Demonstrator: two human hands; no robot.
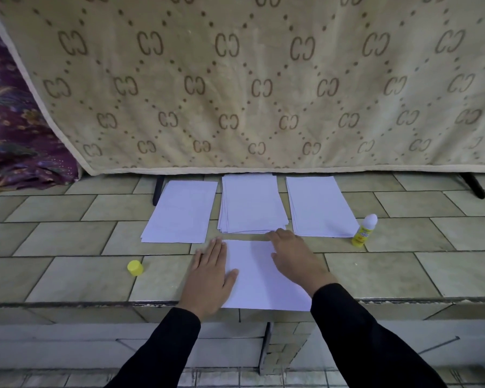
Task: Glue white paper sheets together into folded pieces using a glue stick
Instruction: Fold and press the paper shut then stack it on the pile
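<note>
Your two hands press a single white paper sheet (259, 275) flat at the near edge of the pale tiled worktop (67, 275). The sheet's long axis runs straight away from you toward the hanging blanket, and its near short edge sits at the worktop's lip.

Your left hand (210, 273), in a black sleeve, lies palm down along the sheet's left edge. Its grip is spread flat, with the fingers straight and pointing away from you and the thumb resting on the paper. Your right hand (294, 259) lies on the far right part of the sheet. Its grip is likewise stretched out and clasps nothing, with the fingertips reaching the far edge.

Beyond the sheet, three stacks of white paper lie side by side with their long axes also running away from you: the left stack (181, 212), the middle stack (252, 204) and the right stack (321, 207).

A yellow glue stick with a white domed top (364, 231) stands upright just beside the right stack's near corner. Its round yellow cap (135, 268) sits on the tiles to the left of your left hand, apart from it.

Behind the worktop hangs a beige blanket patterned with brown letters and dots (263, 93). A purple floral cloth (11, 135) is bunched at far left.
</note>
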